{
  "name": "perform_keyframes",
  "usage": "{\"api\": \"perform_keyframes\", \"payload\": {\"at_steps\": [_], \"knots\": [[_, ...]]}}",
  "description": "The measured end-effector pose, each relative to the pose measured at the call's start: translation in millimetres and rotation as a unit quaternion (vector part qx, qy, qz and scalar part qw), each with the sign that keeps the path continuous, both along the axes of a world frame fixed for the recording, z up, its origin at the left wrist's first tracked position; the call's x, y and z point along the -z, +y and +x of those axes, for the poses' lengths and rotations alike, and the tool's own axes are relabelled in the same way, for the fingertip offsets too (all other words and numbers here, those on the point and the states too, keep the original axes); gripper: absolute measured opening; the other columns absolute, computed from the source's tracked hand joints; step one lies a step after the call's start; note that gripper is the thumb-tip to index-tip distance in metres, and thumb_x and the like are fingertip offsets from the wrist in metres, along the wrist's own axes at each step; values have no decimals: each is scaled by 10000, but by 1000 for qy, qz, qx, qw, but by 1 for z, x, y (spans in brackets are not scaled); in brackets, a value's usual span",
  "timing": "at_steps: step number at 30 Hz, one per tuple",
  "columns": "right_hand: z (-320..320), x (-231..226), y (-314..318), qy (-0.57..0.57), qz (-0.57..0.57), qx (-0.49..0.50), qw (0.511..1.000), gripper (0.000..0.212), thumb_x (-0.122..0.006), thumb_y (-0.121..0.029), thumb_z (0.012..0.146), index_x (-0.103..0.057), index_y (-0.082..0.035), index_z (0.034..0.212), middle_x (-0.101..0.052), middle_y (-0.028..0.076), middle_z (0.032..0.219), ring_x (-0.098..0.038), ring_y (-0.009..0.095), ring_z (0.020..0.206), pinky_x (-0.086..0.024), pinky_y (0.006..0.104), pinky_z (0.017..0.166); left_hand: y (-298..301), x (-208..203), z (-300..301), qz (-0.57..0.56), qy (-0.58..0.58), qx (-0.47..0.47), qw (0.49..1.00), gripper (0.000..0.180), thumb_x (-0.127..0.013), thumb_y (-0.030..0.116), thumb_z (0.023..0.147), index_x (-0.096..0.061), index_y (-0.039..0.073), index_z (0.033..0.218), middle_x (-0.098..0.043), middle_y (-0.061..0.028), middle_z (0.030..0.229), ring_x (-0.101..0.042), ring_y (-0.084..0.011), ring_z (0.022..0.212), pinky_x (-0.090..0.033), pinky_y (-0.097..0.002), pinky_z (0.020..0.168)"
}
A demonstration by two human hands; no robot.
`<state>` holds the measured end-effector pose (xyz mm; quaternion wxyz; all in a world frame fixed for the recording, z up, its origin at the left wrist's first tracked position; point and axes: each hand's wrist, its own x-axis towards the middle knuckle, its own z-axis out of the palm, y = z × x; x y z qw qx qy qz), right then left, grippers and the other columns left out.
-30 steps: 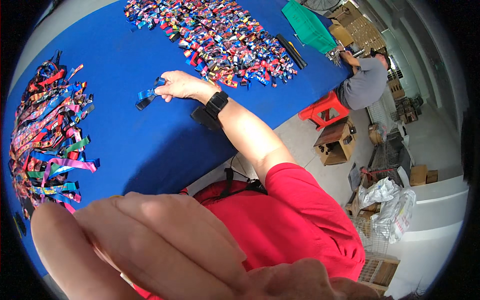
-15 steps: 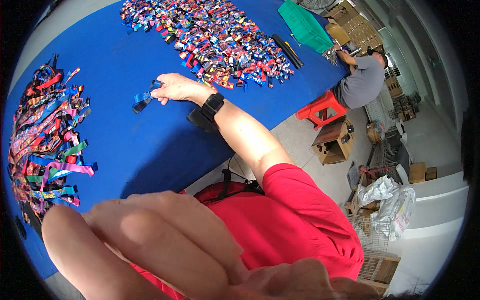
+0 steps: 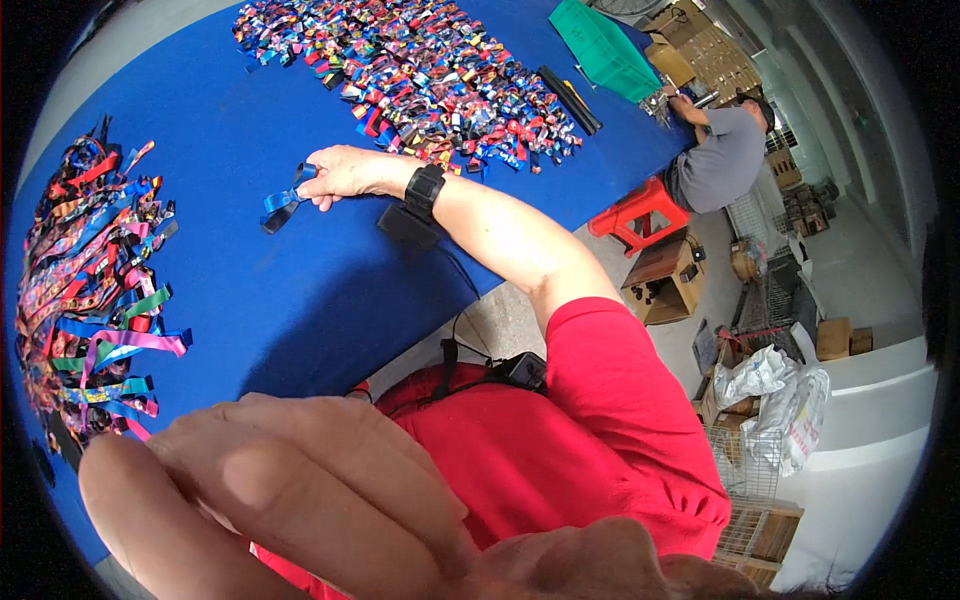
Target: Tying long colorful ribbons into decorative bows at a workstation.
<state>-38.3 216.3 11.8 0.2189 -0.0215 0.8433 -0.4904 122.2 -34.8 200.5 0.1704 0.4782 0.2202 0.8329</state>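
My right hand point(image 3: 342, 173) is stretched out over the blue table point(image 3: 240, 130), its fingers closed on a short folded blue-and-black ribbon strap point(image 3: 283, 203). The strap's ends hang out past my fingertips toward the left. A black watch-like band point(image 3: 426, 190) circles that wrist, with a dark block below it. My left hand point(image 3: 290, 470) is very near the camera and fills the lower left. Its fingers are bent and pressed together; whatever they hold, if anything, is hidden. Beyond it at the left lies a heap of long patterned ribbon straps point(image 3: 90, 270).
A broad spread of short colourful straps point(image 3: 420, 80) covers the far table, beside dark rods point(image 3: 572, 100) and a green crate point(image 3: 605, 50). A person in grey point(image 3: 725, 160) sits by a red stool point(image 3: 640, 212) at the right. Cardboard boxes point(image 3: 665, 280) and white bags point(image 3: 780, 400) stand on the floor.
The right hand and its strap have shifted very slightly left, still held over the table. The left hand sits a little lower. A dark device at my waist shows more.
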Motion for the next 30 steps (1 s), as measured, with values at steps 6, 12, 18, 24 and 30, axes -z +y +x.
{"api": "perform_keyframes", "payload": {"at_steps": [6, 12, 18, 24, 30], "knots": [[-3, 0, -2, -16, 26, -7, 1000, 322, -676, -293, 919, -586, 6, 995, -679, 82, 905, -683, 143, 777, -531, 267, 666, -2, 11, -15, 15, 38, 70, 997, 181, -444, 235, 1037, -443, 55, 1051, -674, -190, 815, -668, -336, 688, -586, -477, 639], [-6, 5, 0, -16, 20, -11, 1000, 320, -676, -298, 918, -588, 0, 996, -678, 77, 902, -681, 138, 772, -531, 267, 666, -3, 13, -16, -3, 39, 86, 996, 183, -502, 212, 1005, -432, 57, 1071, -672, -187, 787, -661, -337, 668, -583, -472, 645], [-6, 2, 0, -15, 32, -7, 999, 323, -676, -298, 917, -586, 2, 998, -680, 73, 882, -677, 130, 764, -524, 256, 658, -9, 12, -20, -24, 42, 103, 994, 236, -572, 185, 967, -419, 60, 1096, -668, -184, 753, -652, -338, 643, -580, -466, 652], [-4, 2, -3, -25, 11, 11, 1000, 305, -687, -265, 913, -581, 9, 997, -676, 79, 873, -672, 127, 739, -522, 254, 655, -15, 7, -29, -32, 57, 125, 990, 319, -642, 157, 928, -406, 63, 1120, -665, -180, 720, -643, -340, 619, -577, -460, 659], [-2, -2, -5, -7, 31, 5, 999, 297, -684, -278, 911, -589, 0, 957, -679, 73, 851, -671, 126, 723, -511, 253, 634, -24, 0, -34, -24, 67, 135, 988, 387, -693, 151, 901, -399, 67, 1138, -663, -173, 699, -638, -335, 601, -575, -453, 661]]}}
